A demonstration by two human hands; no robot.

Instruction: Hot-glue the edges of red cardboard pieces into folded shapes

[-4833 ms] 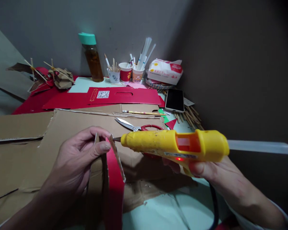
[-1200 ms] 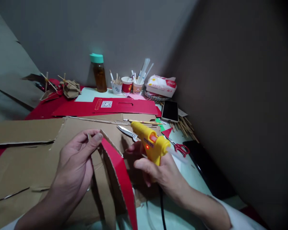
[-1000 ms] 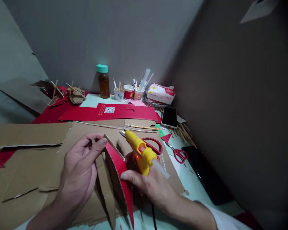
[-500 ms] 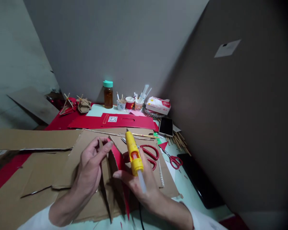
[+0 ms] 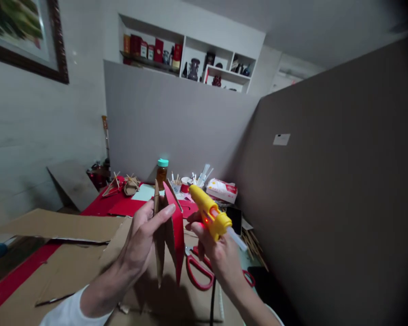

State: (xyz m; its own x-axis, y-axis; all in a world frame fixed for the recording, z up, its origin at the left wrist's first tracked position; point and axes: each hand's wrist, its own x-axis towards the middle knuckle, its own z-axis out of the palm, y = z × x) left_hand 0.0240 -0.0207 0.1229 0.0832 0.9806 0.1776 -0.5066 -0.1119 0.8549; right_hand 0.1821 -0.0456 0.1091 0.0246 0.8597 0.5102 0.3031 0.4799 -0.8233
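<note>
Pretty dim tbh, upper right corner's black, soft shadow on the cardboard [image 5: 170,301] bottom centre, red glow on the glue gun [image 5: 203,200].

Smooth plastic glue gun [image 5: 205,203], matt cardboard piece [image 5: 159,251]

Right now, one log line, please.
left hand: holding red-faced brown cardboard; right hand: gripping yellow plastic glue gun; red light: lit; red-handled metal scissors: on flat cardboard sheet

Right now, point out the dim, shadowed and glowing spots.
Head view: right partition very dim; head view: shadow on the cardboard sheet below the held red piece; head view: red light glowing on the yellow glue gun.
</note>
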